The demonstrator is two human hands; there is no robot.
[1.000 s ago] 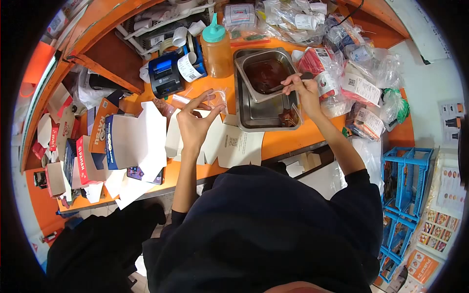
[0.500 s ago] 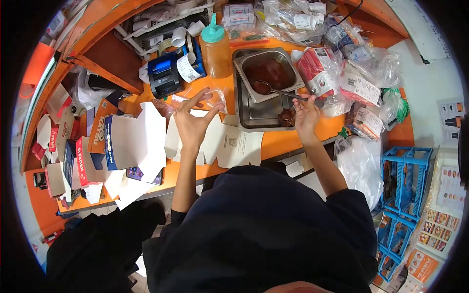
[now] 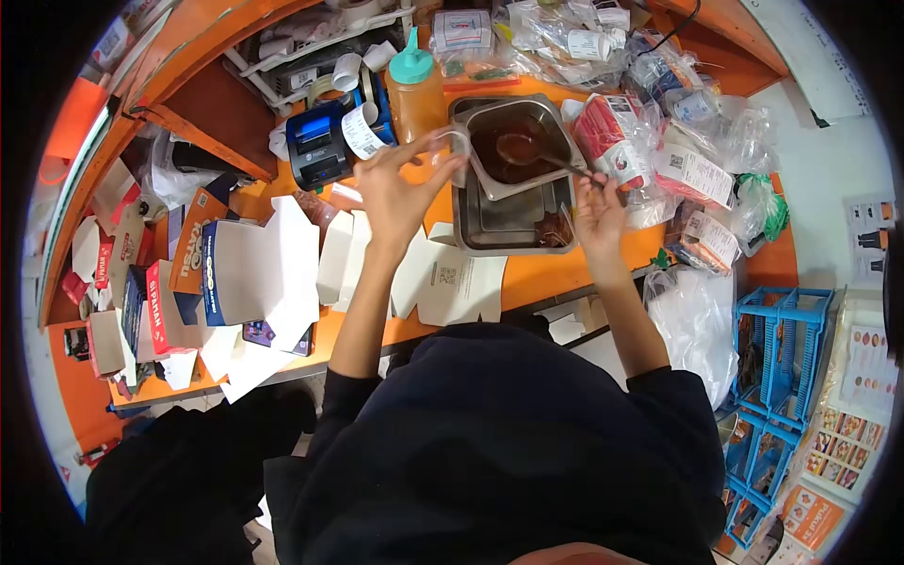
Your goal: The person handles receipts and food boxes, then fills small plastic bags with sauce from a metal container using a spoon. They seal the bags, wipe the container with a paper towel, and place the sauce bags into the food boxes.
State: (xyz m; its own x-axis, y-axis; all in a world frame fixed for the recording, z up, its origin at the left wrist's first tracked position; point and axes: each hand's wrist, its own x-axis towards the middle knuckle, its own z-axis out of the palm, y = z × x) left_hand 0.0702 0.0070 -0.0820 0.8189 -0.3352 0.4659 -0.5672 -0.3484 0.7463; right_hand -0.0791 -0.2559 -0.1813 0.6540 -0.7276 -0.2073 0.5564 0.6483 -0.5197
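Observation:
My left hand point(image 3: 400, 193) pinches a small clear plastic bag point(image 3: 458, 149) beside the left rim of a metal container. That container point(image 3: 572, 166) holds dark red-brown sauce and rests on a larger metal tray point(image 3: 513, 247). In my right hand point(image 3: 600, 221) is the handle of a spoon point(image 3: 565, 166), whose bowl sits in the sauce. Something dark brown point(image 3: 554, 229) lies in the lower right of the tray.
A squeeze bottle point(image 3: 414, 99) and a label printer point(image 3: 318, 151) stand at the back left. Open boxes point(image 3: 250, 268) crowd the left side. Wrapped packages point(image 3: 692, 169) lie right of the tray; blue racks point(image 3: 782, 348) stand at the far right.
My left hand has moved right with the bag, up to the container's edge. The spoon's bowl has shifted slightly right and up in the sauce, and my right hand has moved slightly.

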